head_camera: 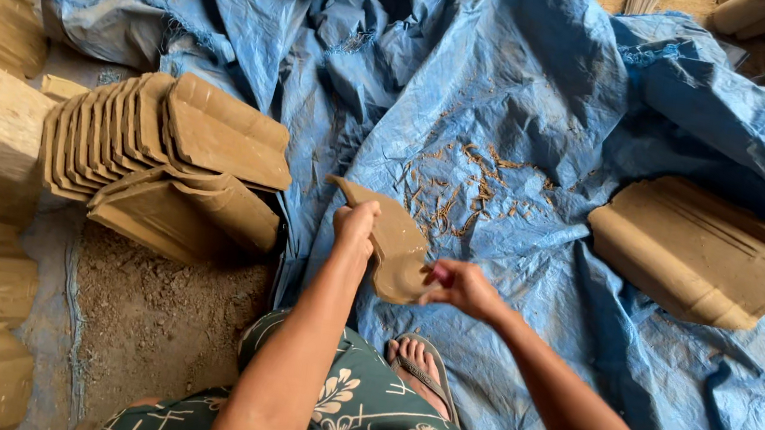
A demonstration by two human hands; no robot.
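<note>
On the far left, a leaning row of clay roof tiles (110, 133) stands on edge, with two more tiles (202, 178) lying against it on the dirt. My left hand (355, 226) grips the upper edge of an unfired clay tile (389, 240) that I hold above the blue tarp (550, 119), in the middle, near my knees. My right hand (461, 288) pinches its lower end. Clay shavings (460, 181) lie scattered just beyond it. Farther right, one tile (699, 249) rests on the tarp.

No packages, labels, signs, screens visible anywhere in view.
</note>
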